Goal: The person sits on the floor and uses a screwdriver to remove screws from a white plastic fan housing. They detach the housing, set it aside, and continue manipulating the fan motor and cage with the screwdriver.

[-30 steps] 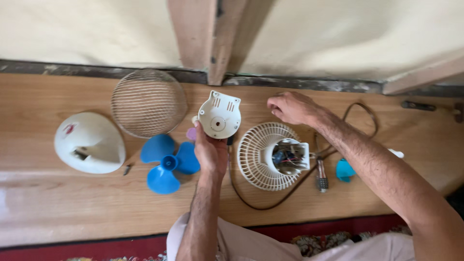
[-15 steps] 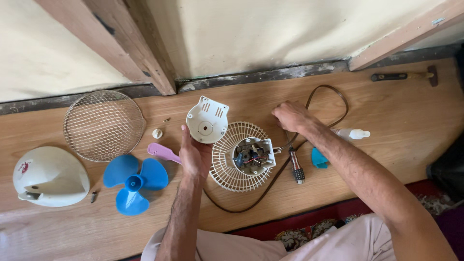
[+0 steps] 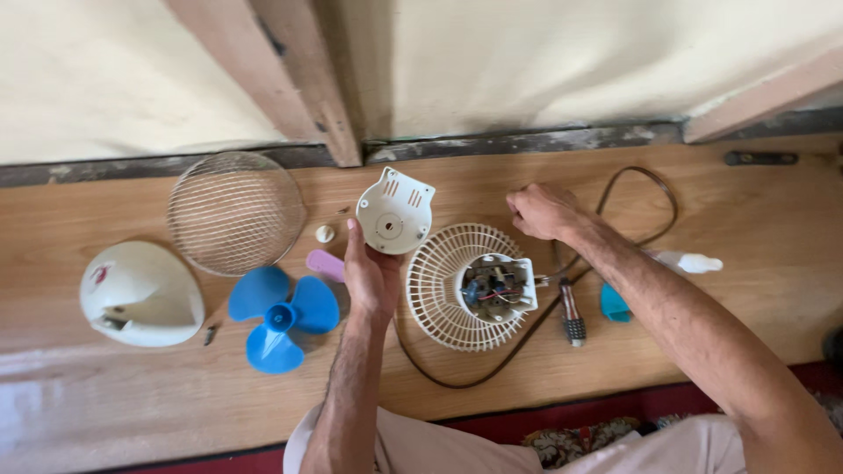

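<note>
**Dismantling a small fan: hand positions**

Reaching forward, the left hand (image 3: 369, 276) lies palm-down on the worktop (image 3: 746, 307), its grip narrow, fingertips touching the rim of the white motor cover (image 3: 394, 211). The right hand (image 3: 540, 211) hovers as a closed fist just beyond the white rear grille (image 3: 443, 285); whether it holds anything cannot be told. The exposed motor (image 3: 496, 287) sits in that grille. A pink cap (image 3: 326, 264) lies beside the left hand, near the blue blade (image 3: 281, 318). The black cord (image 3: 645, 189) loops behind the right forearm.
</note>
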